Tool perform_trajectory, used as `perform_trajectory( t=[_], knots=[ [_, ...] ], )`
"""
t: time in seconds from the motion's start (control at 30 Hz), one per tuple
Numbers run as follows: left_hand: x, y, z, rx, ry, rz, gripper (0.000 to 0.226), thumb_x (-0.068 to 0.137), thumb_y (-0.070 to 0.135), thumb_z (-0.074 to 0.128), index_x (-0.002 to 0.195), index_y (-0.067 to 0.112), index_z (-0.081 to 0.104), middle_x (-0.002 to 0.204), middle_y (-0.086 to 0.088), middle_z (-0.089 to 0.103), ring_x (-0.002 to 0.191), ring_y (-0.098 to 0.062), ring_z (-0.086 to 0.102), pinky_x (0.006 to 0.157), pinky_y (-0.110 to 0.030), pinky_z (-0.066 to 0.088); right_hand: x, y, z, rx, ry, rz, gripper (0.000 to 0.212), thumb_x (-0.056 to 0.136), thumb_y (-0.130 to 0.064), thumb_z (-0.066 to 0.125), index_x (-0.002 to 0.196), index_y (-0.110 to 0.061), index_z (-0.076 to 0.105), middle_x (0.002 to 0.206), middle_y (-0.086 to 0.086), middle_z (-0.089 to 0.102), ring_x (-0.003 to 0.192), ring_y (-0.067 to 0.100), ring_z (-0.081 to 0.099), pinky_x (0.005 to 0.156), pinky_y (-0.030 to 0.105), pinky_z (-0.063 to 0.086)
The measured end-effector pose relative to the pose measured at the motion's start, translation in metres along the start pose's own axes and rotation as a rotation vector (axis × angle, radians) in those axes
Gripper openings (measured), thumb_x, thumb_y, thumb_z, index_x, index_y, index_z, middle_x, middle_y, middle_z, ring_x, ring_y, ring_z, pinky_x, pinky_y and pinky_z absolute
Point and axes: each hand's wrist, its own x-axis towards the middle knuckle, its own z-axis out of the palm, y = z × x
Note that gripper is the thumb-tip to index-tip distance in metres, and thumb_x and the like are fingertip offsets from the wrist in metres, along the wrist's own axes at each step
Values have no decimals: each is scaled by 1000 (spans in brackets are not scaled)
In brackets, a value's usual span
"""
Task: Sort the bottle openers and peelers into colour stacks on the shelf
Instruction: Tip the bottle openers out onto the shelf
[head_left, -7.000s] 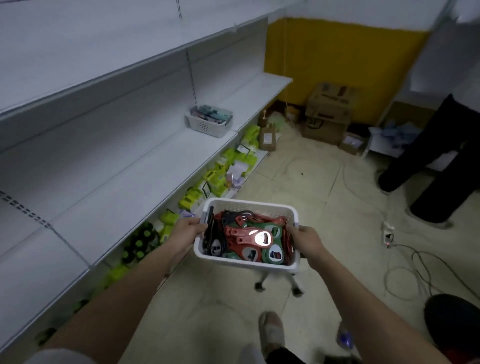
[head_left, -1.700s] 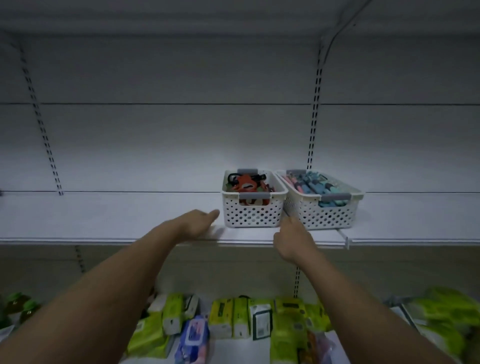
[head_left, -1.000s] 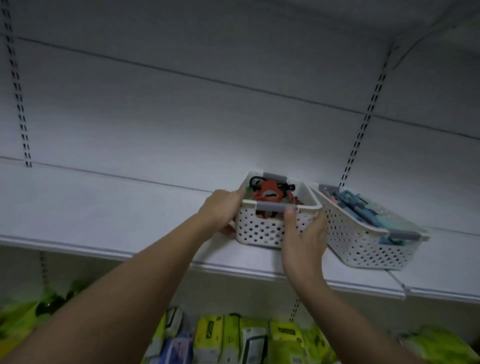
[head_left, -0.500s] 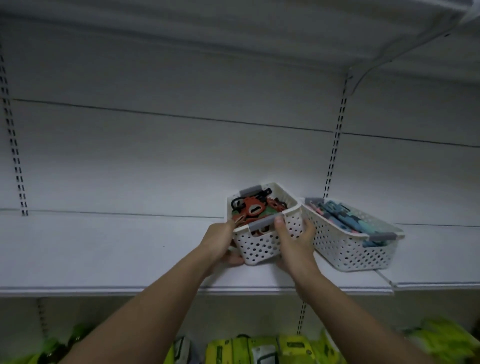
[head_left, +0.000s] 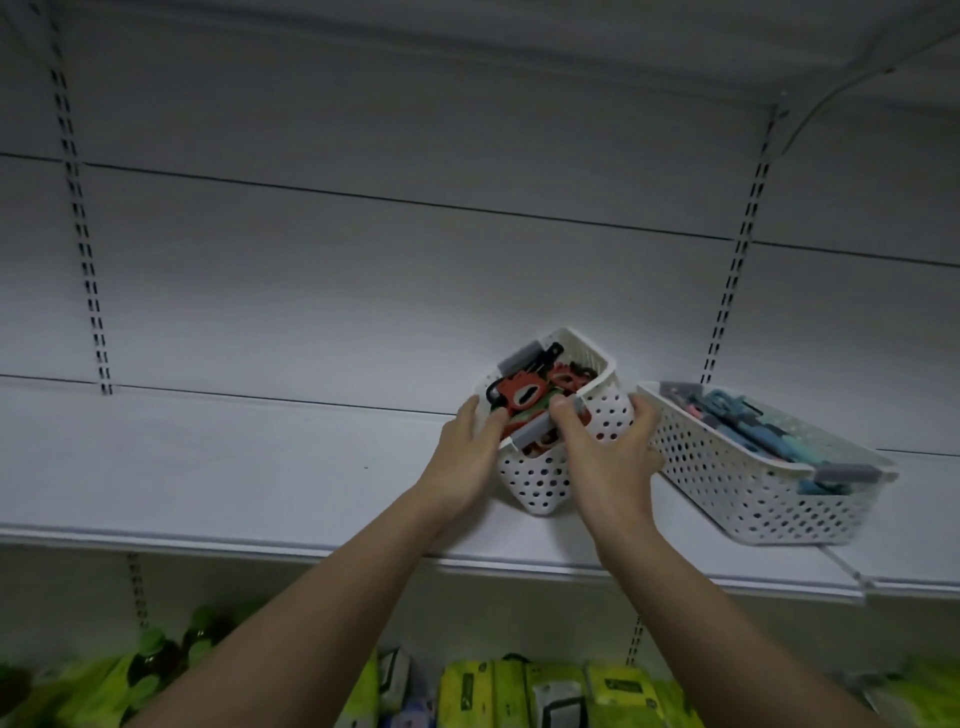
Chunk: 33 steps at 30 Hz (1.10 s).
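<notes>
Now the opener basket (head_left: 550, 415) was tilted on the shelf (head_left: 260, 478), tipped since a moment before; left hand (head_left: 467, 457) and right hand (head_left: 602, 457) gripped it, peeler basket (head_left: 753, 478) at three o'clock; unloading could begin.

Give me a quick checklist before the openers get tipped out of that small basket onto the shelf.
1. Both hands grip the small basket: left hand and right hand at its sides. Ok.
2. Basket level: tilted, one corner down. Not ok.
3. Red, black and green openers inside the rim. Ok.
4. Bare shelf to the left for stacks. Ok.
5. Gap to the peeler basket: right fingers close, contact unclear. Cannot tell.
</notes>
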Motion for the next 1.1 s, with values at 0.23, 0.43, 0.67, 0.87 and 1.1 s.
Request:
perform_trajectory(
  t=[0.23,0.43,0.67,0.87,1.1],
  knots=[
    [15,-30,-6,-81,34,86,34,102,59,22,122,57,49,122,35,54,113,20,49,95,-10,37,-7,-2,35,-266,-25,-276,91,70,-72,66,140,-48,14,138,-3,18,121,25,44,90,38,46],
    [28,-50,-15,-340,116,-36,74,81,87,26,130,42,59,125,5,68,119,-17,62,105,-45,44,-16,11,57,-414,28,-452,95,68,-82,56,144,-53,7,139,1,27,122,24,37,94,45,46],
    [27,-50,-12,-195,397,-32,70,83,83,29,142,46,33,141,-1,51,128,-24,50,107,-50,43,-17,28,72,-141,58,-511,94,72,-68,65,147,-54,11,138,-1,26,121,18,30,95,32,37],
    [26,-49,-20,166,534,33,60,94,65,34,147,44,16,158,-6,16,142,-34,29,115,-55,28,-13,33,66,-104,-54,-532,107,67,-59,77,147,-55,7,142,-2,19,134,22,33,104,39,42],
    [38,-63,-51,512,445,-15,43,105,45,22,142,36,42,140,-2,55,134,-26,45,115,-58,21,-15,31,68,-191,-60,-547,111,66,-66,75,148,-56,1,143,1,18,133,25,34,94,46,51]
  ],
)
